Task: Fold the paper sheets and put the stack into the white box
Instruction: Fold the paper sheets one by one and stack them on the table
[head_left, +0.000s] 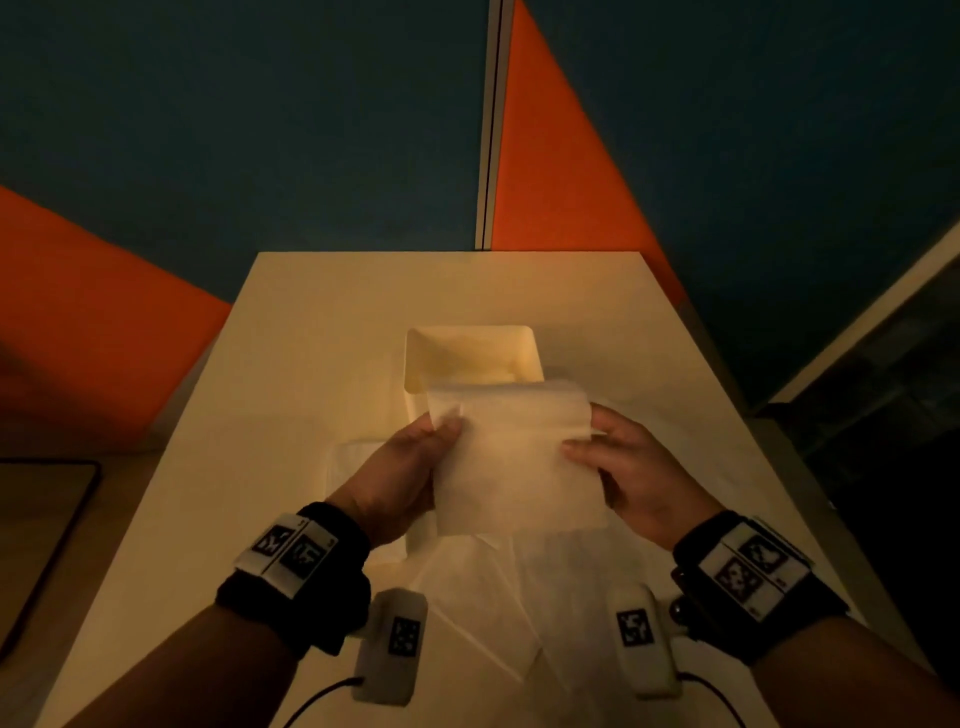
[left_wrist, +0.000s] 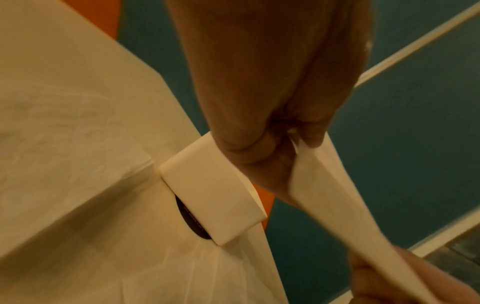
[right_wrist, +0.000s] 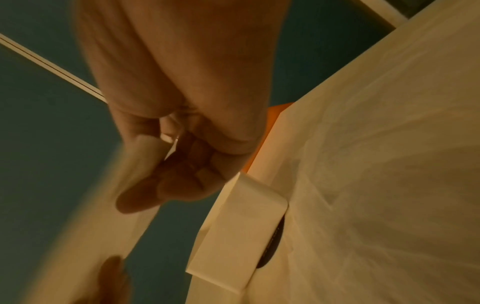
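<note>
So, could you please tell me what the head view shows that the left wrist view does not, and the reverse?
Only the head view shows the open white box on the table beyond the hands, its inside bare as far as visible, and the unfolded sheets lying near the wrists. Only the left wrist view shows, from beneath, the left hand's fingers curled under the paper's edge. Both show the left hand and right hand holding the folded paper above the table.
</note>
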